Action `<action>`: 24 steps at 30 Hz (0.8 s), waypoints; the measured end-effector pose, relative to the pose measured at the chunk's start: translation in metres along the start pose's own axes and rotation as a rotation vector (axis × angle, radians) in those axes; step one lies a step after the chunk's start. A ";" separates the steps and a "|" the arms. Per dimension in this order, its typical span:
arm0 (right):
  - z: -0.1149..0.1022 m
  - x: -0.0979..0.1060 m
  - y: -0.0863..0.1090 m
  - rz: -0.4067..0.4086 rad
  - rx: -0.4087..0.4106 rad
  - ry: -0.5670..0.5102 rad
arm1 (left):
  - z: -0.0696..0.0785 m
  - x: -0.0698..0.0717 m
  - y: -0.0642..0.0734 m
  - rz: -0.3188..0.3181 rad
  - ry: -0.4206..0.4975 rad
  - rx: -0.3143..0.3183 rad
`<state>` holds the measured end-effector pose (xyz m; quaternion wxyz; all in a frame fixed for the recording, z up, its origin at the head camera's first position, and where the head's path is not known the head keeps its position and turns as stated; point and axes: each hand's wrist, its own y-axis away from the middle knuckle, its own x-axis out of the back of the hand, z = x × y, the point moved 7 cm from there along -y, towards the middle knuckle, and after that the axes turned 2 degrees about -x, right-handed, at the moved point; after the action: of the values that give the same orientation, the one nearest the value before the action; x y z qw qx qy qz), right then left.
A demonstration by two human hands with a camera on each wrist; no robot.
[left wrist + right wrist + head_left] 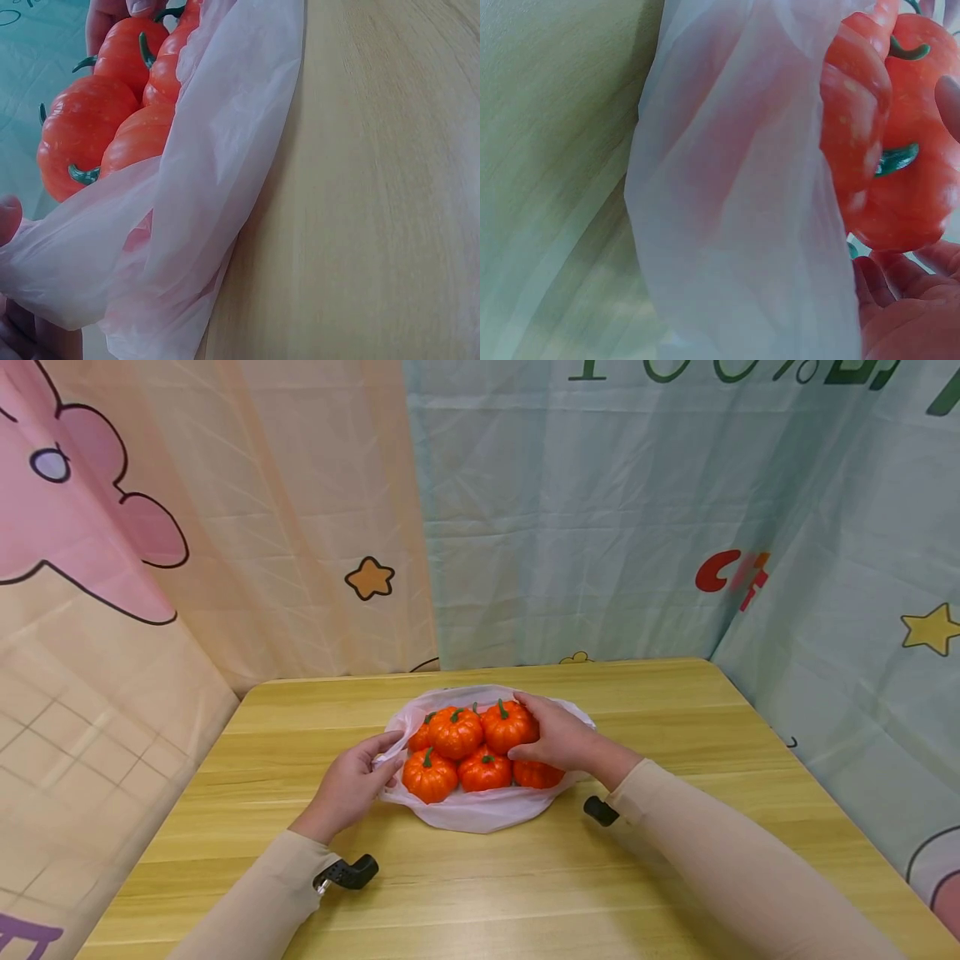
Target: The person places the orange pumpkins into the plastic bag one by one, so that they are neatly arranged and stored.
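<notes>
Several small orange pumpkins with green stems lie heaped in a thin, whitish plastic bag, its mouth spread wide on the table. At the bag's left side, my left hand pinches the rim between thumb and fingers; the left wrist view shows the gathered plastic there. My right hand holds the upper right pumpkin, thumb at its front and fingers behind. Close up in the right wrist view, the fingers lie against that pumpkin. Under the right hand another pumpkin is partly covered.
The wooden table reaches back to hanging printed cloths, which also stand at both sides. A black wrist mount juts from the left sleeve, and another black mount from the right sleeve.
</notes>
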<state>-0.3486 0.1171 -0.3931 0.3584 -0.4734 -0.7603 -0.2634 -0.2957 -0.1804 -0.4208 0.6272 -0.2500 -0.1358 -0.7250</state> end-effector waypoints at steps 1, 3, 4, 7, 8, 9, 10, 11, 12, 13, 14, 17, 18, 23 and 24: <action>0.000 0.001 0.001 0.003 -0.001 0.003 | 0.000 0.000 0.000 -0.002 -0.002 -0.002; -0.001 0.003 0.002 0.012 -0.002 0.010 | -0.001 0.000 0.000 -0.002 0.000 0.001; -0.001 0.005 0.003 0.017 -0.004 0.016 | -0.002 0.001 -0.001 -0.002 0.001 0.000; -0.001 0.009 0.004 0.027 -0.010 0.016 | -0.002 0.001 -0.001 -0.002 0.001 -0.006; -0.001 0.010 0.005 0.026 -0.012 0.015 | -0.002 0.001 -0.001 -0.001 -0.002 -0.007; -0.001 0.011 0.006 0.027 -0.013 0.012 | -0.002 0.002 -0.001 0.001 -0.005 -0.010; 0.000 0.013 0.006 0.027 -0.015 0.007 | -0.002 0.002 -0.001 0.003 -0.009 -0.013; 0.001 0.014 0.007 0.029 -0.014 0.002 | -0.002 0.003 -0.001 0.005 -0.012 -0.016; 0.001 0.017 0.008 0.033 -0.013 -0.003 | -0.001 0.003 -0.001 0.007 -0.017 -0.020; 0.001 0.019 0.009 0.037 -0.013 -0.010 | -0.001 0.004 -0.001 0.011 -0.021 -0.024; 0.002 0.022 0.010 0.044 -0.012 -0.012 | -0.001 0.004 -0.001 0.014 -0.025 -0.027; 0.004 0.031 0.013 0.071 -0.011 -0.012 | 0.000 0.006 -0.002 0.024 -0.035 -0.034; 0.004 0.034 0.015 0.078 -0.013 -0.013 | -0.001 0.007 -0.002 0.026 -0.037 -0.034; 0.010 0.048 0.022 0.119 -0.005 -0.013 | 0.000 0.013 -0.001 0.036 -0.071 -0.041; 0.012 0.051 0.024 0.126 0.000 -0.013 | 0.000 0.014 -0.001 0.037 -0.082 -0.047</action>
<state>-0.3452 0.1629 -0.3586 0.3691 -0.5223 -0.7313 -0.2372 -0.2977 -0.1922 -0.4127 0.6285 -0.2965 -0.1396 -0.7054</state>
